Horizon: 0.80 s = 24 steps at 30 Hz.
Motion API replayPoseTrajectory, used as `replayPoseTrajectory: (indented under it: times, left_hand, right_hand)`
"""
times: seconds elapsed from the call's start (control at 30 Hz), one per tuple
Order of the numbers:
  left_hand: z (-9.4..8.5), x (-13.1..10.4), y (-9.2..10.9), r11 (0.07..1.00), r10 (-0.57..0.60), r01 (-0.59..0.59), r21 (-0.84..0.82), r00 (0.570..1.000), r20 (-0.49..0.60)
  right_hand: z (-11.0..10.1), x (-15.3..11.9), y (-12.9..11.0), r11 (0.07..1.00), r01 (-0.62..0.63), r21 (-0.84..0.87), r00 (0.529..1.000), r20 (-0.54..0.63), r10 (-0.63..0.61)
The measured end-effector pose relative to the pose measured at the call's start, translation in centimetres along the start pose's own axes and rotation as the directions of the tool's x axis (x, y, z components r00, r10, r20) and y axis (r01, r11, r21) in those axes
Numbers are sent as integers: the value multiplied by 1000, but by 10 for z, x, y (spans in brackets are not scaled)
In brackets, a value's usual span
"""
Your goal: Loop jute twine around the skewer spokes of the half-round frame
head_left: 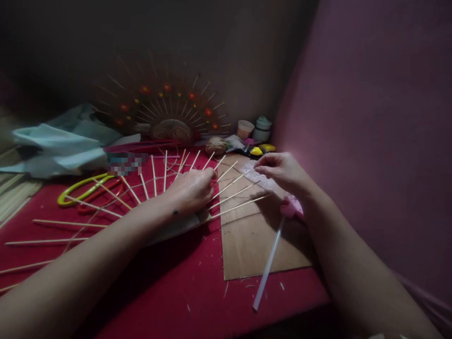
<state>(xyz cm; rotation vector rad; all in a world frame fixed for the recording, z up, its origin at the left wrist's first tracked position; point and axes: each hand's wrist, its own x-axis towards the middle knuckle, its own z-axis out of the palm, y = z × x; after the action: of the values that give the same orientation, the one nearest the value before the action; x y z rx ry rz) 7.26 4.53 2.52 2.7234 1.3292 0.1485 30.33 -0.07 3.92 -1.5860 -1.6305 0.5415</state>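
Thin wooden sticks (165,170) fan out from a rounded base (176,230) on the red cloth, with twine (154,179) running across them. My left hand (196,188) lies over the sticks near the base, its fingers curled; what they grip is hidden. To the right, past the stick tips, my right hand (277,167) is raised above the board, thumb and forefinger pinched together; anything between them is too small to make out. A pink glue gun (292,206) with a long clear glue stick (269,263) rests beside my right forearm.
A brown board (247,245) lies on the red cloth (169,292). Yellow-handled scissors (84,188), pale blue cloth (56,146) and loose sticks (14,200) are left. Behind stand a flower-decorated stick fan (171,129), a twine ball (216,145), a cup (245,128) and a jar (262,129).
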Motion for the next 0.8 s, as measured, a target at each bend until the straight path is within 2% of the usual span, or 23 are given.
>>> replayPoseTrajectory:
  times: [0.1, 0.23, 0.37, 0.43, 0.5, 0.57, 0.63, 0.8]
  left_hand:
    - [-5, -3, 4, 1000, -3, 3, 10, 1000, 9]
    - [-9, -7, 7, 1000, 2, -2, 11, 1000, -8]
    - [-12, -11, 9, 1000, 4, -4, -18, 1000, -18]
    - [-13, -13, 8, 999, 0, -1, -35, 999, -32]
    - [-14, -14, 7, 998, 14, -18, -57, 998, -63]
    - [-15, -14, 5, 996, 52, -59, -71, 994, -95]
    - [-16, -15, 4, 995, 67, -76, -66, 990, -125]
    - [-24, -18, 6, 995, 39, -54, -89, 986, -164]
  right_hand:
    - [2, 3, 4, 1000, 10, 21, 998, -69, -9]
    - [7, 8, 12, 995, -36, 89, 992, -115, 46]
    - [12, 10, 17, 985, -82, 151, 989, -112, 99]
    - [13, 10, 16, 979, -157, 132, 985, -46, 165]
    - [10, 8, 13, 966, -247, 83, 968, 58, 242]
    - [4, 5, 9, 958, -285, 44, 946, 176, 273]
    - [-3, 2, 6, 961, -274, 36, 931, 262, 255]
    - [-11, 1, 8, 983, -177, -57, 919, 349, 186]
